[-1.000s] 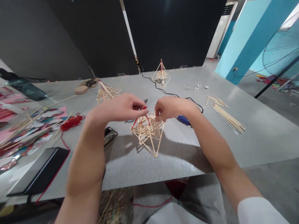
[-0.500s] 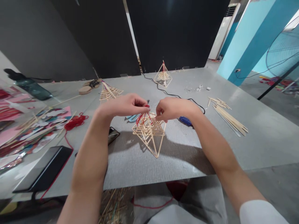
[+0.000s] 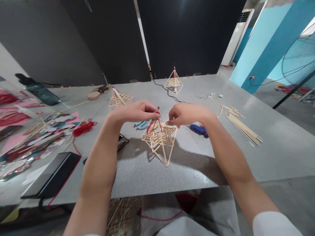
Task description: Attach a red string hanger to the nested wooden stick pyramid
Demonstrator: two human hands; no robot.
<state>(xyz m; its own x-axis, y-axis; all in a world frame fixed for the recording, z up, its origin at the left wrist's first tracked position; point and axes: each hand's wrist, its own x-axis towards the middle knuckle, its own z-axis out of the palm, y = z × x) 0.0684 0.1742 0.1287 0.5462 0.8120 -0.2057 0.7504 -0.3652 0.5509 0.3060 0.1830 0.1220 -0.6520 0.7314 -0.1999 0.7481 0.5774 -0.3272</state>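
A star-shaped frame of thin wooden sticks [image 3: 164,149] stands on the table in front of me, layered with smaller stick pieces. Red yarn [image 3: 161,127] fans down from its top in several strands. My left hand [image 3: 141,111] pinches the gathered yarn above the frame between thumb and fingers. On the other side, my right hand [image 3: 185,114] is closed in a pinch close to the frame's upper right sticks; what lies between its fingertips is too small to make out. Light blue-handled scissors or pliers [image 3: 143,124] lie partly hidden behind my left hand.
A blue glue gun [image 3: 199,130] lies right of the frame, loose sticks [image 3: 243,127] farther right. Two similar stick frames stand behind, one at the back [image 3: 174,84], one at left [image 3: 119,97]. A red yarn bundle [image 3: 85,127], phone [image 3: 122,142] and black-grey box [image 3: 52,175] are left.
My right fingertips have shifted slightly right, a little away from my left hand. My left hand keeps its pinch on the yarn. The whole view has moved slightly.
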